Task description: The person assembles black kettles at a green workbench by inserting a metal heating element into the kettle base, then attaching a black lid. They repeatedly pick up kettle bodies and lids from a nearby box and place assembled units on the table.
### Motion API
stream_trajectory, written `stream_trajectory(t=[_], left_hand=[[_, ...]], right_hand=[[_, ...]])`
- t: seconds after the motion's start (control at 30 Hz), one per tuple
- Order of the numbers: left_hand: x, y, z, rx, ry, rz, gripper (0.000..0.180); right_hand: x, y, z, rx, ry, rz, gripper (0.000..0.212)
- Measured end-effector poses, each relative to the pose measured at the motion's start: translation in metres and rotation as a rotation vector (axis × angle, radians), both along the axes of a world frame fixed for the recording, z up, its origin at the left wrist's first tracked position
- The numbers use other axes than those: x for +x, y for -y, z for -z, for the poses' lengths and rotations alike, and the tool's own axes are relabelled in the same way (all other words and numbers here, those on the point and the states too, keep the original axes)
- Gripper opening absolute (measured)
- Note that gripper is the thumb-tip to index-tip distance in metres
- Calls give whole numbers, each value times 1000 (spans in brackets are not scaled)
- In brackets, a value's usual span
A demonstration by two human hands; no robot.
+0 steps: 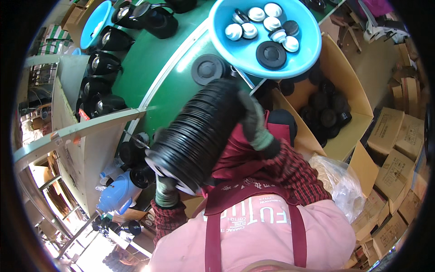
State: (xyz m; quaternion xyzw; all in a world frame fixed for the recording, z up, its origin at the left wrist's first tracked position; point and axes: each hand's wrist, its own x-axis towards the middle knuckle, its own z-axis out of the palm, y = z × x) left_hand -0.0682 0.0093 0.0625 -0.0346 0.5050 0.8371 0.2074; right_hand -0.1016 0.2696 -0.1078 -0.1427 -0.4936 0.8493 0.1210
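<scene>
A long stack of black round plastic discs (197, 133) is held tilted in front of my apron, between both hands. My left hand (166, 192), in a grey-green glove, is closed under the stack's lower left end; its fingers are partly hidden. At the upper right end my gloved right hand (254, 120) grips the stack, slightly blurred. A single black disc (207, 69) lies flat on the green table (167, 97) just beyond the stack. Farther right, a light blue basin (242, 52) contains several white-and-black caps (272, 23) and a larger black disc (271, 55).
Black kettles (156, 22) stand along the table's far left part. Right of me, an open cardboard box (355, 95) contains black round parts (328, 117). A clear plastic bag (340, 187) and stacked cartons (394, 174) lie beyond. A metal rail (81, 128) crosses at left.
</scene>
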Motion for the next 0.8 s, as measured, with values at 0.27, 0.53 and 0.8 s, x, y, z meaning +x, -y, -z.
stream_trajectory(t=[0.27, 0.53, 0.8], left_hand=[[-78, 124, 71, 24, 4, -111, 55], [-205, 81, 101, -199, 119, 91, 51], [-223, 53, 112, -668, -730, 340, 47]], right_hand=[[-106, 151, 38, -781, 289, -291, 54], [-120, 124, 32, -465, 791, -409, 74], [-108, 159, 56, -818, 505, -274, 60]])
